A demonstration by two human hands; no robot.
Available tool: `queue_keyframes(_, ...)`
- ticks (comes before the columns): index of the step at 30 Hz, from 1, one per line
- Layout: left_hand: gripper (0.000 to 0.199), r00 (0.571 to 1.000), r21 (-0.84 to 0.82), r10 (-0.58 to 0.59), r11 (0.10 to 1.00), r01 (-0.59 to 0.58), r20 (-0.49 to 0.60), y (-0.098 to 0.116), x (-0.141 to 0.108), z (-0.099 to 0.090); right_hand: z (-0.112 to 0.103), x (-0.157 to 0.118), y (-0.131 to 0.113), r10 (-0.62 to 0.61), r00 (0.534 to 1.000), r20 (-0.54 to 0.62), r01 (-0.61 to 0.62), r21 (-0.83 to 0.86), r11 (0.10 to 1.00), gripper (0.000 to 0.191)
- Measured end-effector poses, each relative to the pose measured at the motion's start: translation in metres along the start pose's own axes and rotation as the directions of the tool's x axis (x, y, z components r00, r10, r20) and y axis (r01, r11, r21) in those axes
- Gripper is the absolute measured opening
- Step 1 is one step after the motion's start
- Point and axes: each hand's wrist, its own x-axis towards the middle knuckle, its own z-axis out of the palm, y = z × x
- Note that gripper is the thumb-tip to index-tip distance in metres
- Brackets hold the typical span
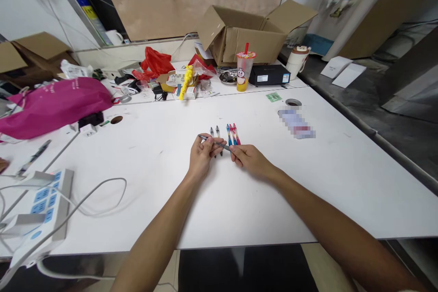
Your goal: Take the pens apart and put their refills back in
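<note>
A slim dark pen (221, 145) is held slantwise above the white table (143, 200), spanning both hands. My left hand (201, 157) is closed on it toward its pointed left end. Fingers of my right hand (251, 159) pinch its right end. Just beyond the hands, two clear-and-black pens (217, 130) lie side by side, partly hidden by my left hand. To their right lie a blue pen (228, 130) and pink-red pens (235, 131), close together, with their lower ends near my right hand.
At the back stand a cardboard box (253, 41), a drink cup (244, 73) and a black box (269, 75). Left are a magenta bag (65, 100), a power strip (46, 207) and its cable. A tape roll (293, 102) lies to the right.
</note>
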Motion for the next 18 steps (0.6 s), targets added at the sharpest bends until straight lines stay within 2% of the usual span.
queue_keyframes(3,0.039,1.000,-0.006,0.011,1.000,-0.011,-0.018,-0.0009,-0.0001,0.0007,0.0001,0.0013,0.0004,-0.050,0.999,-0.005,0.050,0.021,0.999,0.047)
queue_keyframes(7,0.045,0.997,0.033,0.046,0.998,-0.044,-0.056,-0.0022,-0.0007,0.0011,-0.0016,-0.0004,-0.0013,-0.138,0.987,-0.083,0.124,-0.156,0.980,0.034)
queue_keyframes(10,0.040,0.998,0.056,0.048,0.997,-0.045,-0.039,-0.0019,-0.0014,0.0005,-0.0015,-0.0030,-0.0022,-0.137,0.989,-0.047,0.122,-0.242,0.963,0.038)
queue_keyframes(14,0.046,0.997,0.081,0.042,0.996,-0.037,-0.058,-0.0025,-0.0011,-0.0006,0.0019,-0.0047,-0.0022,-0.081,0.997,0.018,0.083,-0.185,0.979,0.043)
queue_keyframes(18,0.066,0.986,0.106,0.076,0.992,-0.061,-0.145,-0.0027,0.0007,-0.0021,0.0007,-0.0027,-0.0021,-0.125,0.991,-0.048,0.115,-0.161,0.980,0.040)
